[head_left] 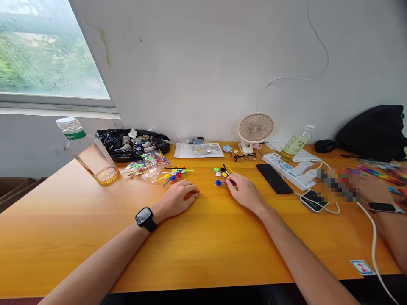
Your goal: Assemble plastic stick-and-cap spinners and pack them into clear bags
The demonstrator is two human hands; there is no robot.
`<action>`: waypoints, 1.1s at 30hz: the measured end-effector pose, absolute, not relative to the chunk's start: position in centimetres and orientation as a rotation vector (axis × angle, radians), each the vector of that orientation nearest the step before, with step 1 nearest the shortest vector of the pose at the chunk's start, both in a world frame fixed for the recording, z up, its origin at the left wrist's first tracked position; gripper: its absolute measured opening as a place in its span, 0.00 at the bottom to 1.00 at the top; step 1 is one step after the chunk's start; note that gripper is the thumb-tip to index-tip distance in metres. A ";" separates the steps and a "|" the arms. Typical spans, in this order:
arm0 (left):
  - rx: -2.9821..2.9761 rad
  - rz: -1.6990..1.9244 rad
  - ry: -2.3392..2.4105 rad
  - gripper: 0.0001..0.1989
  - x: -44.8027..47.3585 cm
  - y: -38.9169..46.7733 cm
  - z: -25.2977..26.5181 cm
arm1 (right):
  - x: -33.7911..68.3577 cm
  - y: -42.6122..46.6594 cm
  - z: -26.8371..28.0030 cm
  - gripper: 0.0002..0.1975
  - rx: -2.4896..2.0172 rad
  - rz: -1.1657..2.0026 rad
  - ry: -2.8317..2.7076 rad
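My left hand (178,197), with a black watch on its wrist, rests on the table with fingers loosely curled; nothing shows in it. Just beyond it lies a loose pile of coloured plastic sticks and discs (174,174), in blue, red, yellow and green. My right hand (244,191) is closed in a pinch at the stem of a small blue plastic piece with a round disc (218,183). Its fingertips partly hide the stem. Around them sit more small pieces: a green disc (216,169), a white disc (218,174) and a yellow stick (230,168).
Behind the left pile are a clear bag of coloured pieces (148,165) and a black plastic bag (108,142). A large bottle (95,156) stands left. A fan (256,129), phone (274,178), power strip (288,170) and cables lie right, near another person's arm (386,220).
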State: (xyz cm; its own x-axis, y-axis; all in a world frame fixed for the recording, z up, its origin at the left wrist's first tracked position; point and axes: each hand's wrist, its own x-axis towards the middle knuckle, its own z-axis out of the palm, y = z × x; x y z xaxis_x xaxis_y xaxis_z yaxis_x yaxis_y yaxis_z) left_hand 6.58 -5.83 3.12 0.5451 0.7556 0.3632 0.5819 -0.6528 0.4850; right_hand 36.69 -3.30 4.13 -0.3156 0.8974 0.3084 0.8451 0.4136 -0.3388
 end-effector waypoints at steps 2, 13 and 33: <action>2.465 0.803 1.107 0.09 6.6 -5.9 3.0 | 36.5 -3.5 4.3 0.11 -1.465 0.157 -2.249; 2.598 1.045 1.490 0.14 3.7 -3.7 3.7 | 39.3 -1.6 4.4 0.08 -1.421 0.174 -1.952; 2.542 0.799 1.308 0.20 4.8 -3.5 2.1 | 33.3 2.8 6.1 0.10 -1.203 -0.030 -2.451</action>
State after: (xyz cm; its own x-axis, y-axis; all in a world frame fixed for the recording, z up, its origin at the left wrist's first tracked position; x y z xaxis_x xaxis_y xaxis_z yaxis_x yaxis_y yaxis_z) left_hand 4.78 -3.45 2.14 0.4705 0.7954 0.3820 0.7028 -0.5996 0.3829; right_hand 33.28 2.81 6.09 -0.5444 0.7538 0.3680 0.7625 0.6276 -0.1575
